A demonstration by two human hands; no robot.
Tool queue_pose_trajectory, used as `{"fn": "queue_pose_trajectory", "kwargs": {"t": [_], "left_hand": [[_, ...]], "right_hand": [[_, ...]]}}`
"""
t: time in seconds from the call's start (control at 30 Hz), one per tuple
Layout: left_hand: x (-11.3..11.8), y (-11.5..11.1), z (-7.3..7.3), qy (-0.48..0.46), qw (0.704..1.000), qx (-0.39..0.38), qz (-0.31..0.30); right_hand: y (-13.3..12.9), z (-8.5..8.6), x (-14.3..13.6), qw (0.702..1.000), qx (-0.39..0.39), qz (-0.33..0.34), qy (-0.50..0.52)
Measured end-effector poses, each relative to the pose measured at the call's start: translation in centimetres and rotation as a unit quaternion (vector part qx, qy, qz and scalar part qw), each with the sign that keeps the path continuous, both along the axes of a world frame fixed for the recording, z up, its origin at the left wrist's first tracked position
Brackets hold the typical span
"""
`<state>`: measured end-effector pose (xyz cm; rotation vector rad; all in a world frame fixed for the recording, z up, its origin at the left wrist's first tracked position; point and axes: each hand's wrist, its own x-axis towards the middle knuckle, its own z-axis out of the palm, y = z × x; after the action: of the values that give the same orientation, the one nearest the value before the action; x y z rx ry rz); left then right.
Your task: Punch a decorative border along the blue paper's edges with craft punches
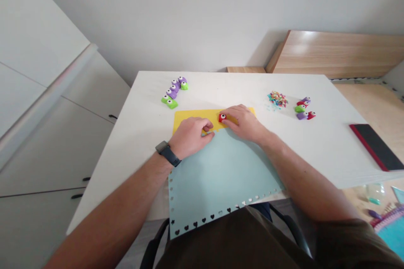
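Note:
A light blue sheet of paper [221, 172] lies in front of me, with heart, star and other small shapes cut along its left and near edges. Under its far edge shows a yellow sheet [183, 118]. My right hand [244, 122] grips a small red craft punch [222, 117] with an eye on top, at the blue sheet's far edge. My left hand [194, 134], a dark watch on its wrist, is closed at that same edge with fingers curled and thumb on the paper. Its underside is hidden.
Purple and green craft punches [173, 91] stand at the back left of the white table [126, 143]. At the right are a pile of colourful paper bits [277, 99] and several more punches [302, 109]. A black and red notebook [377, 145] lies at the table's right edge.

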<state>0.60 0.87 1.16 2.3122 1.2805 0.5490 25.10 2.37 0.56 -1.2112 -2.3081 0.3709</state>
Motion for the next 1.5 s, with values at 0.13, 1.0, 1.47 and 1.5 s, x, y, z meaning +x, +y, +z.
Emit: {"fn": "queue_pose_trajectory", "kwargs": {"t": [0.13, 1.0, 1.47, 1.5], "left_hand": [[0.2, -0.1, 0.1, 0.003, 1.0, -0.006, -0.015], [0.4, -0.4, 0.1, 0.021, 1.0, 0.006, -0.003], [0.6, -0.5, 0.3, 0.022, 1.0, 0.0, 0.01], [0.6, -0.5, 0.3, 0.023, 1.0, 0.001, 0.01]], "right_hand": [[-0.2, 0.3, 0.0, 1.0, -0.014, 0.014, 0.014], [-0.8, 0.8, 0.4, 0.998, -0.025, 0.035, 0.042], [-1.0, 1.6, 0.6, 0.993, -0.064, 0.089, 0.053], [-1.1, 1.7, 0.5, 0.992, -0.07, 0.091, 0.05]]}}
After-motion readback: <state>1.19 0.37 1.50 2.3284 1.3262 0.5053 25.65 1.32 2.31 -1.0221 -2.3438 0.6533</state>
